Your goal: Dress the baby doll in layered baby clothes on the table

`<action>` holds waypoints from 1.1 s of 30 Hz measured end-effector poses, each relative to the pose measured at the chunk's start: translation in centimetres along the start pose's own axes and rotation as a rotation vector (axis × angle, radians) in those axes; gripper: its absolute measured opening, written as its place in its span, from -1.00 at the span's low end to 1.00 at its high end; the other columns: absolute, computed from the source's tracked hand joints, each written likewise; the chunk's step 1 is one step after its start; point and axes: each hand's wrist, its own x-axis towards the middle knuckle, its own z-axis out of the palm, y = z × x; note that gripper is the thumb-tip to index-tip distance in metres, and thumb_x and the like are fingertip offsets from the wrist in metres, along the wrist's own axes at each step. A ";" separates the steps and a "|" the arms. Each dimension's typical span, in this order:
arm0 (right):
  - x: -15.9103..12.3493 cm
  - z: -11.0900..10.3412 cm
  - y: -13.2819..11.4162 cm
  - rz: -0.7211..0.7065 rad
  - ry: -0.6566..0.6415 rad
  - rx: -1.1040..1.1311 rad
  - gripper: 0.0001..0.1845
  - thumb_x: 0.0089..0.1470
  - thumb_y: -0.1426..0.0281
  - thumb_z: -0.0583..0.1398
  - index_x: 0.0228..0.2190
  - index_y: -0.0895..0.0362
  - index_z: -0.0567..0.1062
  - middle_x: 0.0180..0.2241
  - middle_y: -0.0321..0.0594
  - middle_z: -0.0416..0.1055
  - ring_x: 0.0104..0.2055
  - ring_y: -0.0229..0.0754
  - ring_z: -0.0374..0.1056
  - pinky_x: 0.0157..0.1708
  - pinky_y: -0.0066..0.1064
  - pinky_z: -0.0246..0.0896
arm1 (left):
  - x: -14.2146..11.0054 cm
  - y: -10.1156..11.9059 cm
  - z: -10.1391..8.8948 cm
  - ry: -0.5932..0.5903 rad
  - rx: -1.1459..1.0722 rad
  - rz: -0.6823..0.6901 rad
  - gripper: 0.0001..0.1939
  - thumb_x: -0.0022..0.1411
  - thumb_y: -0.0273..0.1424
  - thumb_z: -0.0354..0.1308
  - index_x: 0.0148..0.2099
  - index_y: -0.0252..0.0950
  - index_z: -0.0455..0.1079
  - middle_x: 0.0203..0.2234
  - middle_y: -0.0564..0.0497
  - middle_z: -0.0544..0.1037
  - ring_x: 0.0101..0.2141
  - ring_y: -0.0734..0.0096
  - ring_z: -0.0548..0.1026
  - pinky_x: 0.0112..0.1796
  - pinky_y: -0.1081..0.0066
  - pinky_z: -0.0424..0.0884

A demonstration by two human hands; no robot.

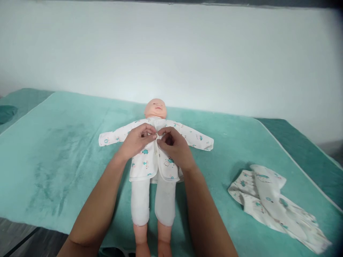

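Observation:
A baby doll [155, 109] lies on its back, its arms stretched out to the sides. It wears a white printed jacket [144, 166] with a front opening down the middle. My left hand [139, 139] pinches the jacket's left-hand front edge at chest height. Opposite it, my right hand [173, 141] pinches the other front edge, and the fingertips of both hands nearly meet. The small fastening between them is mostly hidden by my fingers. Below the hem show the doll's white padded thighs and bare lower legs.
Crumpled white printed baby clothing [270, 203] lies to the right of the doll. A green cloth [66, 150] covers the table, with a pale wall [171, 53] behind it. Dark floor [16, 237] shows past the table's front left edge.

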 end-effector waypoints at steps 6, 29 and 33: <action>0.1 0.5 -0.1 -0.080 0.031 -0.087 -0.75 0.04 0.38 0.23 -0.17 0.04 0.46 -0.42 -0.37 0.30 -0.44 -0.28 0.19 -0.40 -0.40 0.12 | -0.1 0.1 0.1 0.008 0.034 0.017 -0.75 0.24 -0.25 0.21 -0.07 -0.24 0.45 -0.34 0.04 0.53 -0.51 0.56 0.28 -0.49 0.50 0.22; -1.2 -1.0 -2.0 -0.062 -0.105 -0.154 -0.82 0.13 0.22 0.27 -0.34 0.04 0.42 -0.44 -0.34 0.31 -0.42 -0.24 0.18 -0.41 -0.36 0.08 | -0.5 0.8 -1.8 -0.100 -0.050 -0.036 -0.84 0.16 -0.34 0.26 -0.20 -0.27 0.52 -0.46 0.05 0.50 -0.50 0.54 0.35 -0.47 0.50 0.28; -2.7 -0.7 -3.7 -0.045 -0.173 -0.506 -0.64 0.07 0.19 0.35 -0.54 0.06 0.32 -0.50 -0.31 0.33 -0.48 -0.23 0.14 -0.47 -0.34 -0.08 | -1.1 1.5 -3.0 -0.294 0.046 -0.092 -0.81 0.20 -0.27 0.24 -0.21 -0.27 0.54 -0.41 -0.01 0.57 -0.46 0.46 0.46 -0.40 0.43 0.40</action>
